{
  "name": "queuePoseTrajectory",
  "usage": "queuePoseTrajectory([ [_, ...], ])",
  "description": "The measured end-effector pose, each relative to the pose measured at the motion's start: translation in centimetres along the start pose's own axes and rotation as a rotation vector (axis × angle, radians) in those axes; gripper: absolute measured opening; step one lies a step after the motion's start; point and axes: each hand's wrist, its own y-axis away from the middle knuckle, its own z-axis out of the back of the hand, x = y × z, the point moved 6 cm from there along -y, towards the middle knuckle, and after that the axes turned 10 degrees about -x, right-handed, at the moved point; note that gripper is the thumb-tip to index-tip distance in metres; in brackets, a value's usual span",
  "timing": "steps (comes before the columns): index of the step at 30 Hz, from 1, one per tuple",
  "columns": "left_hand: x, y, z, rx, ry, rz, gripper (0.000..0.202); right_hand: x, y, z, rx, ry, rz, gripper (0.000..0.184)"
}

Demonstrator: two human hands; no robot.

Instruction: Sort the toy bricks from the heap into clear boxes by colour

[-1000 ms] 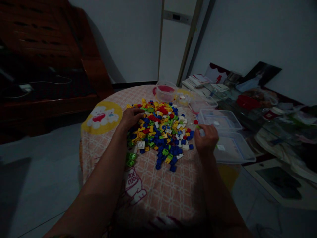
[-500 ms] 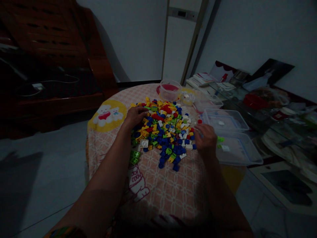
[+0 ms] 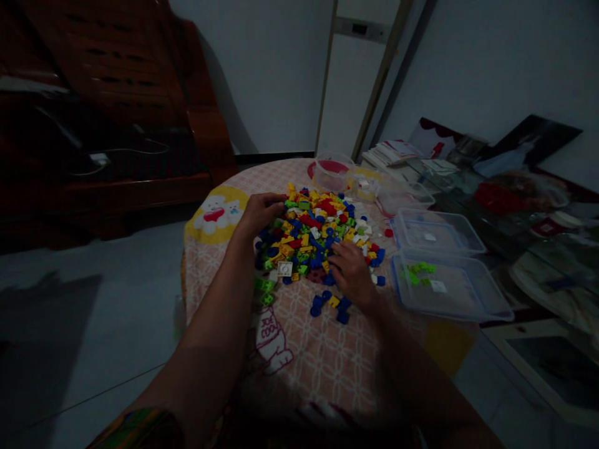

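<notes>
A heap of small plastic building bricks in red, yellow, blue, green and white covers the middle of a round table. At the heap's left edge lies my left hand, fingers stretched toward the bricks, with no brick visible in its grasp. My right hand reaches over the heap's front right, its fingers bent but apart and touching bricks. The palm hides some bricks below it. Several blue bricks lie loose in front of the heap. Green bricks sit at its front left.
On the right, a clear plastic box holds light green bricks and a white label. Behind it stands another clear box. A round clear tub is at the back. A cluttered glass table adjoins the patterned tablecloth.
My right hand has moved left from beside the clear box onto the heap. My left hand stays at the heap's left edge. The whole view has shifted slightly.
</notes>
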Motion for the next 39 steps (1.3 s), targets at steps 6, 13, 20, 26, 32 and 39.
queuePoseTrajectory([
  [6, -0.1, 0.0, 4.1, -0.171, 0.141, 0.085, 0.036, 1.3, 0.4, 1.4, -0.173, -0.011, 0.010, 0.027],
  [13, 0.7, 0.4, 5.6, -0.231, 0.194, 0.134, 0.031, 11.3, 0.8, -2.0, 0.155, -0.166, 0.338, 0.038],
  [20, 0.7, 0.2, 5.8, -0.224, 0.232, 0.135, 0.029, 15.6, -0.1, -6.8, 0.431, 0.064, 0.262, 0.035],
  [26, 0.8, 0.2, 5.8, -0.223, 0.201, 0.132, 0.029, 14.9, 0.2, -7.0, 0.559, 0.054, 0.217, 0.021],
  [32, 1.0, -0.2, 4.6, -0.202, 0.189, 0.143, 0.027, 11.9, 0.7, -3.3, 0.358, -0.003, 0.225, 0.026],
  [39, 1.1, -0.2, 0.8, -0.148, 0.067, 0.097, 0.029, 2.4, -0.7, 2.1, -0.028, 0.139, 0.027, 0.037],
])
